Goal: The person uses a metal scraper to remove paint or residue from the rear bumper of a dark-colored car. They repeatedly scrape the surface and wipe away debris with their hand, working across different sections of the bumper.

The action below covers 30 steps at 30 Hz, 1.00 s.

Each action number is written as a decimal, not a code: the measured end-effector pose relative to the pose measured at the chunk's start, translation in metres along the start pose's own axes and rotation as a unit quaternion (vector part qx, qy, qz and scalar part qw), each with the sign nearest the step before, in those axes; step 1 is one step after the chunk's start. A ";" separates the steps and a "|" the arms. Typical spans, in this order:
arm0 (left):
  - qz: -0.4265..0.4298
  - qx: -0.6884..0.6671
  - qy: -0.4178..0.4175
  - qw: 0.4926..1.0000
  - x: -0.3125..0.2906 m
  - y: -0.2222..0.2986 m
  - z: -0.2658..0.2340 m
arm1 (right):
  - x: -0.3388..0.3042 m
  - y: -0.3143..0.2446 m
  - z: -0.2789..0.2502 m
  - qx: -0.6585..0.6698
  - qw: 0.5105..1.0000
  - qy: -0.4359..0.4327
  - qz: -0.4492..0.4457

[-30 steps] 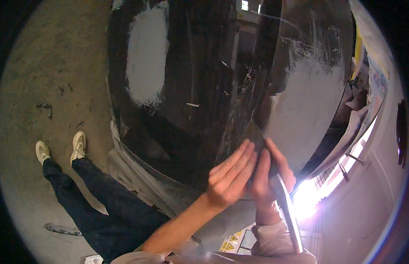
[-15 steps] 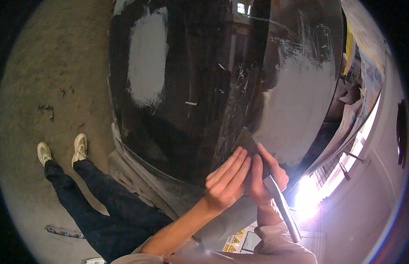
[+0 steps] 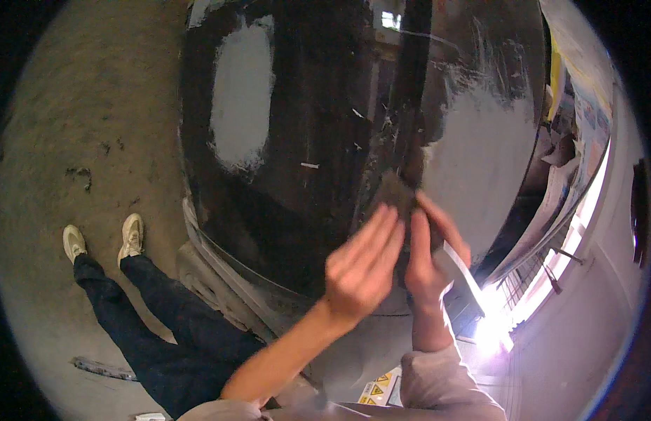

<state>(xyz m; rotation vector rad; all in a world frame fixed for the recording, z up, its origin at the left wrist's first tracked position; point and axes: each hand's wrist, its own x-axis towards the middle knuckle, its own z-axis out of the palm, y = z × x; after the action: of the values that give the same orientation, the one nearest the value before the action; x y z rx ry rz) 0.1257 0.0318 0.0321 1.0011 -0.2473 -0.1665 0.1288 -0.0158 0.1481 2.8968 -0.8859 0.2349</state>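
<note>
A dark, curved car panel (image 3: 325,231) with pale grey patches of filler fills the middle. My right hand (image 3: 427,263) grips a sheet of sandpaper (image 3: 397,191), its dark end lying against the panel beside the large right-hand filler patch (image 3: 483,151). The pale back of the sheet trails out past the right hand toward the lower right. My left hand (image 3: 360,270) reaches in beside it, slightly blurred, fingers straight and close together, with the fingertips on the near edge of the sheet. The left thumb is hidden.
A second, smaller grey filler patch (image 3: 242,91) is at the upper left. Crumpled masking paper (image 3: 585,116) hangs along the panel's right edge. Bright light glares at lower right. My legs and shoes (image 3: 132,235) show on the dusty floor (image 3: 94,189) at left.
Both hands have slid up and a little to the right along the panel, carrying the sandpaper with them. The view has shifted slightly.
</note>
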 end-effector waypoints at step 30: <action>-0.108 -0.044 -0.051 0.992 -0.092 0.035 -0.009 | -0.096 0.000 -0.037 -0.081 0.992 -0.090 0.023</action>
<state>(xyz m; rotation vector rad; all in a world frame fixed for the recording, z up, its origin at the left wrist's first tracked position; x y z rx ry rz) 0.0404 0.0808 0.0456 0.9319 -0.2228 -0.4225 0.0462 0.0422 0.1679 2.7810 -0.9504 -0.0927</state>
